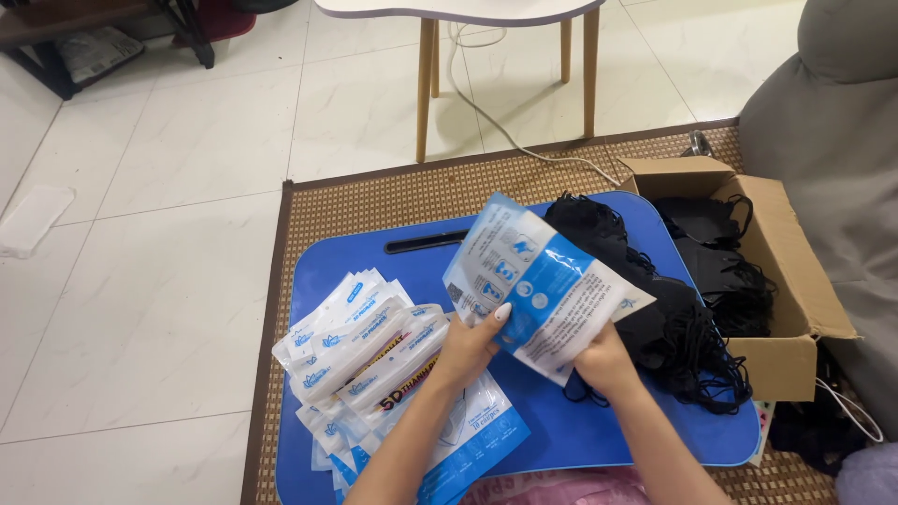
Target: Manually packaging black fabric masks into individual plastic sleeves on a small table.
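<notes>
Both hands grip one blue-and-white printed packet [538,285], raised just above the blue lap table [561,425]. The left hand [465,348] has its fingers clamped on the packet's lower left edge, thumb pressed on the front; the right hand [603,360] pinches the lower right corner from beneath, fingers closed on it. Left of the wrists lies a fanned pile of similar packets [360,360]. Behind the packet sits a heap of black masks [669,323], and beyond it an open cardboard box [781,281] holding more, on the woven mat [393,201].
</notes>
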